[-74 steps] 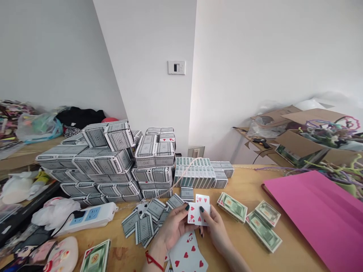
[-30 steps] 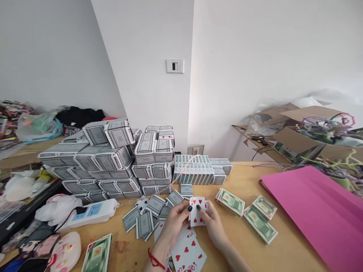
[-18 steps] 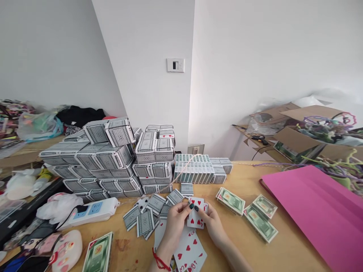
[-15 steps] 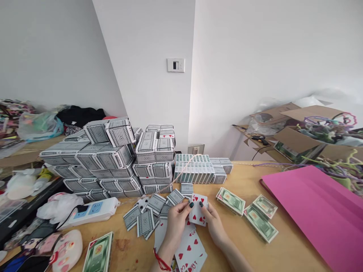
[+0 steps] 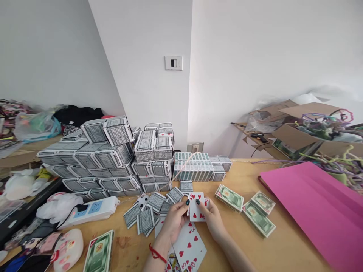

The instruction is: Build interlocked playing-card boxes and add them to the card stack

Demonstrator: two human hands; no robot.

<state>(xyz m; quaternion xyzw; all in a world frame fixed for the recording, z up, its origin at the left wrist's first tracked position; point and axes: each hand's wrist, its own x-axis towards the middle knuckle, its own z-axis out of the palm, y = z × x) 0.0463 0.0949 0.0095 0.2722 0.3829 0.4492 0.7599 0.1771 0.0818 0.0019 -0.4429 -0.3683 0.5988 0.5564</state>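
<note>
My left hand point(image 5: 176, 219) pinches the left edge of a few playing cards point(image 5: 196, 211), and my right hand point(image 5: 211, 219) grips them from the right. A four of hearts faces me on top, with a five peeking out behind it at the right. Below the hands, face-up cards point(image 5: 189, 245), among them a three of hearts, lie overlapping on the table. My left forearm partly covers them. To the left of my left hand is a loose pile of mostly face-down cards point(image 5: 146, 221) with grey patterned backs.
Tall stacks of grey-backed card decks point(image 5: 104, 158) stand at the back left, beside rows of small boxes point(image 5: 193, 166). Green card boxes point(image 5: 230, 197) lie right of my hands, another point(image 5: 99, 251) at front left. A power strip point(image 5: 96, 209) and a pink folder point(image 5: 303, 207) flank the work area.
Both hands have shifted slightly left with the cards. The five has come into view behind the four of hearts. The view has tilted a little.
</note>
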